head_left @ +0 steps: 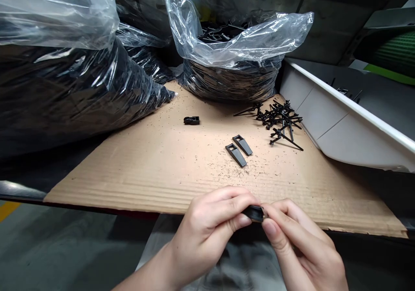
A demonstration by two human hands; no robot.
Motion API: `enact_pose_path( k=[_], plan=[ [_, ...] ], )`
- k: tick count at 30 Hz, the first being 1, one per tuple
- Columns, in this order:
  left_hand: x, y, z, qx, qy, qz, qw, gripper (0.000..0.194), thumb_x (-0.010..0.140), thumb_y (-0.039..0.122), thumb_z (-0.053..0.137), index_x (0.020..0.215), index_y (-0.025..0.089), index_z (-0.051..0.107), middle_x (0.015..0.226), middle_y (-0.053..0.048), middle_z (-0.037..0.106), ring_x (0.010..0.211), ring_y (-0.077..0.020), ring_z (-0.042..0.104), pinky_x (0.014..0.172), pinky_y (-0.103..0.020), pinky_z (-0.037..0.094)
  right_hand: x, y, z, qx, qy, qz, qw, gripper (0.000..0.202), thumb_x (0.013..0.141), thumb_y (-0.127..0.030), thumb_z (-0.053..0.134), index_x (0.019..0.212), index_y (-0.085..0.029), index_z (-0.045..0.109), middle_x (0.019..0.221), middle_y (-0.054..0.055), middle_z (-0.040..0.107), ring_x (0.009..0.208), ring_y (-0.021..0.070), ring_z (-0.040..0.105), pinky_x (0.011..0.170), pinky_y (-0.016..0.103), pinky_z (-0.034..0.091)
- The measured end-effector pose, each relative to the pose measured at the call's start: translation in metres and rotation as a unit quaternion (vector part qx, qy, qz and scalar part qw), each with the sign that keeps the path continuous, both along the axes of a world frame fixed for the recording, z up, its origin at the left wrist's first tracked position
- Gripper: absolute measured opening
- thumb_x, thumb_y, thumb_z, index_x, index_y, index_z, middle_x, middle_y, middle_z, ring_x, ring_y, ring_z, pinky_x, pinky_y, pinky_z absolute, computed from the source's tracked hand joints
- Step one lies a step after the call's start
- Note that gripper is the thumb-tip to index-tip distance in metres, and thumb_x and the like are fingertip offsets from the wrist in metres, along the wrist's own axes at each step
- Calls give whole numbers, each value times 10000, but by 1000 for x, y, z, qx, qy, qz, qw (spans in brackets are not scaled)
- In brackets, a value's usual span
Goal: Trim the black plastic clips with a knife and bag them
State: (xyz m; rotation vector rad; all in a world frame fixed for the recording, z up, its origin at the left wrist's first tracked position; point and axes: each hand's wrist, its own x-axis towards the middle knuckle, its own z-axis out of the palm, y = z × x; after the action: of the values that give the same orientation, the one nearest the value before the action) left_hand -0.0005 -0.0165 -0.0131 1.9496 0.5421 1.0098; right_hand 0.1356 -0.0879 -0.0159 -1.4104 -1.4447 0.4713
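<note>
Fingers of both hands, left (210,224) and right (300,243), pinch a black part (254,213) before the cardboard's (155,161) near edge. Beyond, plastic bags (230,75) stand on it; a white bin (350,113) sits right, grey-green floor (74,247) below left.

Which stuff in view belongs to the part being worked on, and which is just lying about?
In the job:
- black part in both hands
- cardboard work surface
- likely the two wedge-shaped pieces and small black piece

Probably just lying about:
- spiky black sticks
- dark specks
- white bin
</note>
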Motion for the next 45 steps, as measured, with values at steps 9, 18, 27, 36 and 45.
enact_pose_path(
  k=[9,18,27,36,45],
  plan=[
    [0,3,-1,11,-15,-34,999,262,815,54,497,1014,182,610,923,-59,649,896,-182,593,773,-237,479,6,6,6,-28,39,36,998,181,809,-173,487,844,-216,659,656,3,505,597,105,514,519,197,419],
    [-2,3,4,-34,-3,-49,998,224,822,72,499,984,171,618,927,-51,652,880,-169,598,787,-210,452,20,7,8,-11,44,15,999,249,750,-144,568,949,-282,625,742,-27,585,622,72,585,534,106,475],
    [-2,4,4,-44,7,-69,997,195,834,88,484,968,144,612,879,-53,641,800,-151,593,744,-204,452,9,18,5,-21,166,38,985,115,769,-179,555,664,-213,584,634,-18,505,610,102,480,532,199,392],
    [-2,4,6,-88,30,-71,993,183,847,106,466,950,146,611,881,-51,621,814,-154,570,730,-209,433,17,12,4,-47,126,-10,991,113,798,-261,518,702,-216,557,650,-10,494,562,96,471,477,183,386],
    [-1,4,8,-103,57,-77,990,197,861,147,433,799,95,612,732,-41,564,719,-148,523,675,-223,394,21,14,19,-6,-36,67,997,141,785,-159,513,811,-235,628,690,-8,598,593,95,567,513,181,423]
  ],
)
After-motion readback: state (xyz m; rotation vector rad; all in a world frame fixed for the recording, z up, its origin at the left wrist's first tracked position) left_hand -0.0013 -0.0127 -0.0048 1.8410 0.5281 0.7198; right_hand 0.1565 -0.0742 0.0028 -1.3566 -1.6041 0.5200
